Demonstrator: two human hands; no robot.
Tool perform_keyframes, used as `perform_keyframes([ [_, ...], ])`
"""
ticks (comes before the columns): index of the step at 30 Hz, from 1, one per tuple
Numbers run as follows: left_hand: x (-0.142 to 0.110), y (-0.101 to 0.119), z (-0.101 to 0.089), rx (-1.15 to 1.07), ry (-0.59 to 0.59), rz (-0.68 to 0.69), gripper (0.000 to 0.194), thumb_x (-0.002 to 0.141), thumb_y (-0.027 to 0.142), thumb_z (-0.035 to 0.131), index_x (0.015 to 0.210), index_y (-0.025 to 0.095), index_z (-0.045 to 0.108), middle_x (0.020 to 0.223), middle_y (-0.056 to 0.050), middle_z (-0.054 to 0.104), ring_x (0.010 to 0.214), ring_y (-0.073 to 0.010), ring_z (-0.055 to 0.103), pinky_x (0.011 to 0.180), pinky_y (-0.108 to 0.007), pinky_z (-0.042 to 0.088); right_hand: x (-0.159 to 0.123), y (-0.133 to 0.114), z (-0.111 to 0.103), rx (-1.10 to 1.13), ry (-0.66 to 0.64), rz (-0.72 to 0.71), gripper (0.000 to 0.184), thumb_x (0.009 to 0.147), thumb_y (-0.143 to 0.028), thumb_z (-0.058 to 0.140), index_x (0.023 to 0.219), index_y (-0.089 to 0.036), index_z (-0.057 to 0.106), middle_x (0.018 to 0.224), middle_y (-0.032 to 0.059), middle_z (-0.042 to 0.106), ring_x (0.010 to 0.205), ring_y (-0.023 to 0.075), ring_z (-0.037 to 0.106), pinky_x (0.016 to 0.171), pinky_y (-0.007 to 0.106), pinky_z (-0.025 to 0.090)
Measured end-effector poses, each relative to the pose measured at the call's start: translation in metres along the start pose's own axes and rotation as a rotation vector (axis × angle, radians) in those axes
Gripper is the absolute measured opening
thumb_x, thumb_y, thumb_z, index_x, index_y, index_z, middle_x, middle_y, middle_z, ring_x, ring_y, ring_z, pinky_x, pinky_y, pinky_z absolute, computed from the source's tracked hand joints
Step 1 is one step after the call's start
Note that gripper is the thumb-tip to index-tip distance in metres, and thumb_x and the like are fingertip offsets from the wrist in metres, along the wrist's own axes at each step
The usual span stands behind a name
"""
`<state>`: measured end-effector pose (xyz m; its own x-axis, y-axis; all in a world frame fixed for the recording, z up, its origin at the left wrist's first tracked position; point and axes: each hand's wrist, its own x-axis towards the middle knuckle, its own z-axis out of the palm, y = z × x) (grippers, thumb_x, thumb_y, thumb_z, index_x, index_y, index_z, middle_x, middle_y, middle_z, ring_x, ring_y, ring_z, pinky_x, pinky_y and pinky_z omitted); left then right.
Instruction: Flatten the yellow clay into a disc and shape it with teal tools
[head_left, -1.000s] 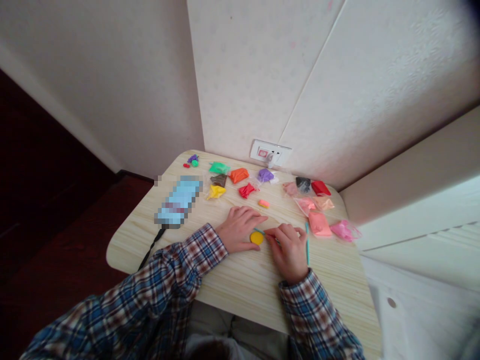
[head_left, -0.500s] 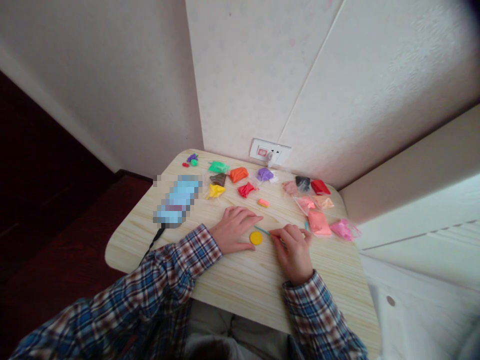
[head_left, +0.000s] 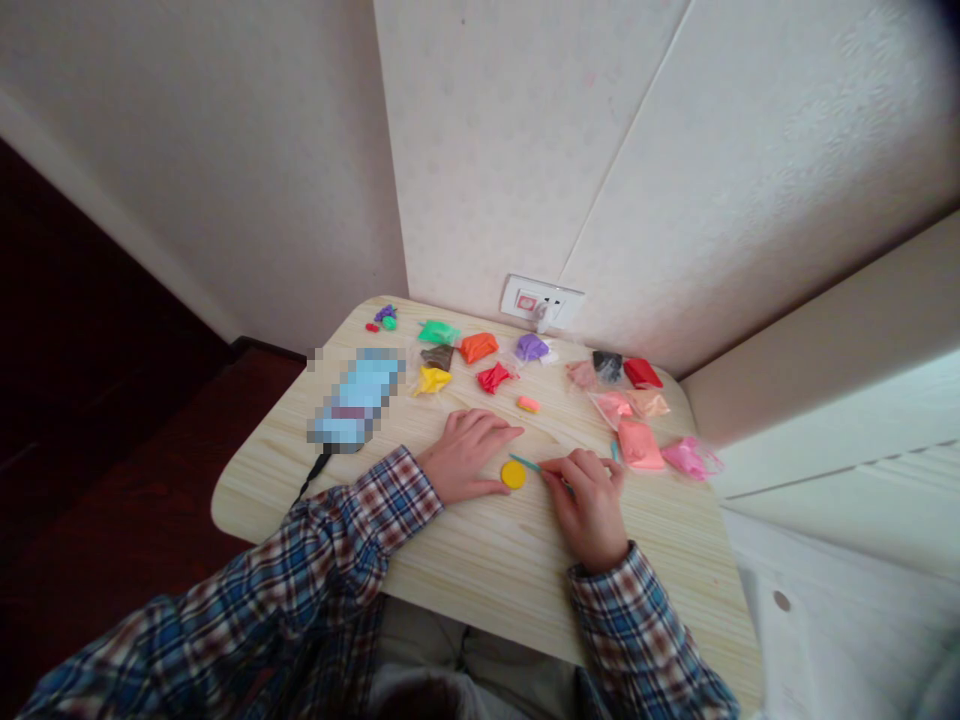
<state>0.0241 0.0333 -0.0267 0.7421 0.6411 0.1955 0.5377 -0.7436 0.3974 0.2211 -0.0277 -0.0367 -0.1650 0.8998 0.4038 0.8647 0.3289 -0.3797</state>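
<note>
A flat yellow clay disc [head_left: 513, 474] lies on the wooden table between my hands. My left hand [head_left: 466, 458] rests on the table with its fingers spread, the thumb tip close to the disc's left edge. My right hand [head_left: 588, 500] is closed in a pinch around a thin teal clay-tool stick [head_left: 526, 462], whose tip points left just beyond the disc's far edge. Part of another teal piece [head_left: 615, 451] shows past the right hand's knuckles; the hand hides the remainder. Farther back sits a small pink-and-yellow clay block [head_left: 528, 404].
Bags of coloured clay, such as a red one [head_left: 494, 378] and a salmon one [head_left: 639, 445], lie along the back and right. A blurred phone [head_left: 358, 398] with a cable is at left. Small clay fruits [head_left: 386, 317] sit in the far left corner, near a wall socket [head_left: 541, 303].
My right hand has shifted slightly right with the stick, now covering much of the other teal piece. My left hand has drawn a little left, leaving the disc fully visible.
</note>
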Motion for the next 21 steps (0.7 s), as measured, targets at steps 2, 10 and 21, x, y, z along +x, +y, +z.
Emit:
perform_keyframes([
  [2,0.003,0.001,0.001,0.003,-0.005,0.003,0.074,0.071,0.053,0.066,0.13,0.016,0.04,0.123,-0.011,0.048,0.114,-0.0279,0.039,0.095,-0.043,0.028,0.002,-0.004,0.001,0.006,-0.019,-0.015,0.016,0.086,-0.018,0.048,0.078,-0.022,0.061,0.074,-0.0006,0.059,0.076,0.0156,0.051,0.08,0.034,0.024],
  [10,-0.001,0.0,0.0,-0.001,-0.006,0.02,0.074,0.073,0.055,0.064,0.131,0.017,0.037,0.122,-0.011,0.048,0.113,-0.0275,0.039,0.095,-0.043,0.027,-0.002,0.0,0.0,-0.01,0.029,0.003,0.018,0.087,-0.019,0.046,0.077,-0.022,0.061,0.071,-0.0003,0.058,0.075,0.0159,0.051,0.081,0.036,0.024],
  [21,0.0,0.002,0.002,0.004,0.001,0.039,0.075,0.071,0.055,0.066,0.13,0.017,0.039,0.122,-0.011,0.049,0.113,-0.0271,0.039,0.095,-0.042,0.027,0.0,-0.003,0.001,-0.027,0.028,-0.017,0.017,0.087,-0.019,0.046,0.079,-0.022,0.061,0.071,-0.0005,0.058,0.075,0.0161,0.051,0.081,0.036,0.025],
])
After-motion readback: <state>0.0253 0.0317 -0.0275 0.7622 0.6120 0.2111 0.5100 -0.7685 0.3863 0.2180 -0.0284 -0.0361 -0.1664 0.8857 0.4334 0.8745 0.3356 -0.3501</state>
